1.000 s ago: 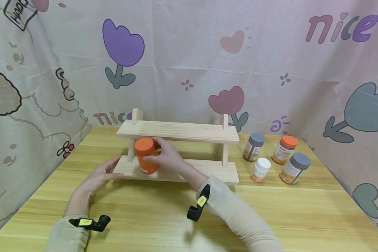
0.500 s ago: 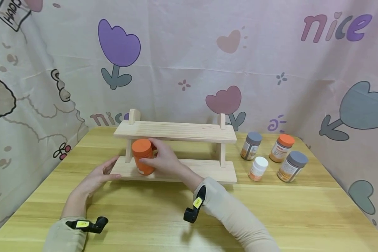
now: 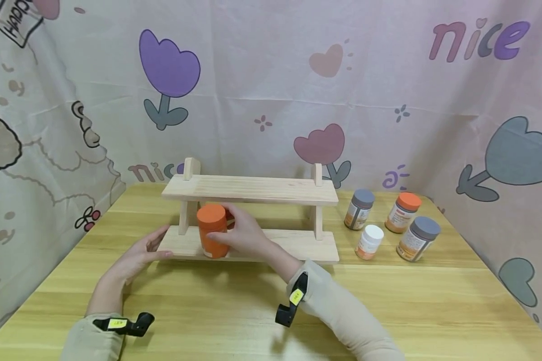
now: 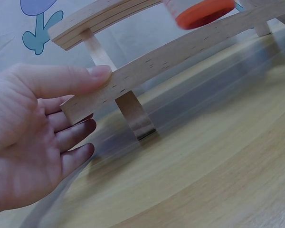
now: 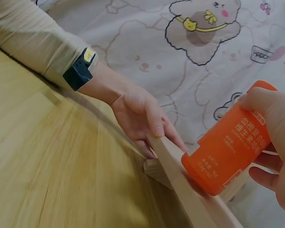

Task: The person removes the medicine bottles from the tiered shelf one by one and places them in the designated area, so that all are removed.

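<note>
An orange supplement bottle with an orange cap is in my right hand, thumb on its near side and fingers around its back. It overlaps the front edge of the lower board of a two-tier wooden rack, left of its middle. White printed characters show on the bottle in the right wrist view. From the left wrist camera, the underside of the bottle is visible above the board edge. My left hand holds that board's left end, thumb on its front edge.
Right of the rack stand two grey-capped bottles, an orange-capped bottle and a small white-capped bottle. A printed cloth hangs behind the wooden table.
The orange bottle has moved slightly right and toward the board's front edge in my right hand. My left hand stays on the rack's left end.
</note>
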Available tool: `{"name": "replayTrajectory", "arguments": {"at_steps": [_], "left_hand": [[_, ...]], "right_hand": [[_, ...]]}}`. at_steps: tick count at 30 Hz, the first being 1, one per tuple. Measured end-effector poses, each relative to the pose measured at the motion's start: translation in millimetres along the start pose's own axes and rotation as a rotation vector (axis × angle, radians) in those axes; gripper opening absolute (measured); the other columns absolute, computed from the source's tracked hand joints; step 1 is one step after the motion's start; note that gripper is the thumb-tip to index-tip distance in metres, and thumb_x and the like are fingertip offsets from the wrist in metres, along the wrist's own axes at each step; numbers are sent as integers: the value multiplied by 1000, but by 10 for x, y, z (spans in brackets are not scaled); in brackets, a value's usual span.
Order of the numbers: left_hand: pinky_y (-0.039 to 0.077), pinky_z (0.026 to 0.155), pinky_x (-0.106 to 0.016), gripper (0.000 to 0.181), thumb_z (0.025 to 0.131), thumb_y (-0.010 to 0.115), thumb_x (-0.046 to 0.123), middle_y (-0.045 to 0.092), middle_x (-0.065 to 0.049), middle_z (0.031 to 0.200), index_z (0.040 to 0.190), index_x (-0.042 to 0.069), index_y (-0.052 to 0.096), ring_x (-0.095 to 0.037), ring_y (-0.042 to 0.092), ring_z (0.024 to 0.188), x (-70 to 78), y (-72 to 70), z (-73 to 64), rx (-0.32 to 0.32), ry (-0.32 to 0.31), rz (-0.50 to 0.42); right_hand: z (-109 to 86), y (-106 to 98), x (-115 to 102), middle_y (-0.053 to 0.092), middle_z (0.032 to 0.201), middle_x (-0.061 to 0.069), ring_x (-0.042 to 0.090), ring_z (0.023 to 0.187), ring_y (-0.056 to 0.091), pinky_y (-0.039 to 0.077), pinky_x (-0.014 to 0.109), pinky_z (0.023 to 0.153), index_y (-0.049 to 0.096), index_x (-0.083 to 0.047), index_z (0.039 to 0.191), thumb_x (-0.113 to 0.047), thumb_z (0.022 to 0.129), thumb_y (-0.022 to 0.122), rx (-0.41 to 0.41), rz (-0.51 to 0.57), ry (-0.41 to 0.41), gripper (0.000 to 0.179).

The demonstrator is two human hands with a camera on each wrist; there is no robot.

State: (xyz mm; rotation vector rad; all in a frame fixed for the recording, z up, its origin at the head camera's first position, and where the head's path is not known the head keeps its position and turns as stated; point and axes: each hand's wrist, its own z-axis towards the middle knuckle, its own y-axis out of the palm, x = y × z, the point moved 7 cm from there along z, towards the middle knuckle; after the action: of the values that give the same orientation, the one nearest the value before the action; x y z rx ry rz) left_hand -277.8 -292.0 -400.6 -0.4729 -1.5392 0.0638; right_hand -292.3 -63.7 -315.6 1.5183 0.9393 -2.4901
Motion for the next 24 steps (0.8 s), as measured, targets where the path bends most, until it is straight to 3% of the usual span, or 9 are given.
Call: {"name": "replayTrajectory", "arguments": {"at_steps": [5, 8, 11, 13, 15, 17, 22, 24], "left_hand": [[10, 108, -50, 89, 85, 64, 10, -3, -25, 151, 147, -3, 1, -44, 1, 136, -8, 1, -9, 3, 6, -7], [19, 109, -27, 88, 86, 63, 9, -3, -25, 151, 147, -3, 1, -43, 1, 136, -10, -2, -12, -1, 16, -14], [25, 100, -10, 87, 86, 63, 9, -3, -25, 151, 147, -3, 1, -43, 1, 136, -11, -5, -13, -4, 22, -18], [25, 101, -11, 88, 86, 63, 10, -3, -25, 151, 147, -3, 1, -43, 1, 136, -11, -5, -11, -2, 18, -13], [21, 108, -25, 88, 86, 63, 10, -3, -25, 151, 147, -3, 1, -43, 1, 136, -7, -2, -8, -3, 17, -11], [19, 110, -32, 88, 86, 64, 12, -3, -25, 151, 147, -3, 1, -43, 1, 136, -13, 2, -3, 1, 10, -1], [24, 104, -16, 88, 86, 64, 14, -2, -24, 152, 146, -4, 2, -42, 2, 136, -42, -1, 3, 6, 3, 12], [23, 106, -20, 88, 86, 64, 14, -2, -24, 152, 146, -4, 2, -43, 2, 136, -44, -5, 2, 8, 2, 15]], "right_hand": [[-112, -145, 37, 58, 110, -2, 15, 92, 56, 49, 23, 78, 50, -9, 127, -19, 79, 75, 16, -12, 1, 55], [-173, -240, 53, 59, 111, 1, 16, 92, 57, 49, 25, 80, 49, -7, 127, -18, 78, 75, 20, -28, 3, 56], [-234, -337, 69, 59, 112, 4, 18, 92, 57, 50, 28, 80, 49, -5, 128, -16, 78, 74, 21, -32, 17, 57], [-275, -406, 84, 59, 112, 5, 19, 92, 57, 51, 29, 79, 48, -5, 129, -16, 78, 74, 25, -39, 34, 58], [-319, -474, 110, 59, 112, 5, 20, 92, 57, 51, 32, 80, 49, -6, 129, -17, 77, 74, 29, -39, 56, 58], [-370, -545, 127, 60, 111, 3, 20, 93, 57, 51, 35, 81, 50, -7, 128, -17, 76, 75, 37, -51, 72, 58], [-510, -722, 135, 60, 109, 2, 19, 94, 58, 49, 38, 84, 51, -7, 125, -16, 75, 76, 51, -85, 60, 56], [-561, -798, 141, 61, 110, 3, 20, 94, 58, 49, 38, 84, 52, -7, 124, -16, 75, 76, 58, -91, 43, 55]]}}
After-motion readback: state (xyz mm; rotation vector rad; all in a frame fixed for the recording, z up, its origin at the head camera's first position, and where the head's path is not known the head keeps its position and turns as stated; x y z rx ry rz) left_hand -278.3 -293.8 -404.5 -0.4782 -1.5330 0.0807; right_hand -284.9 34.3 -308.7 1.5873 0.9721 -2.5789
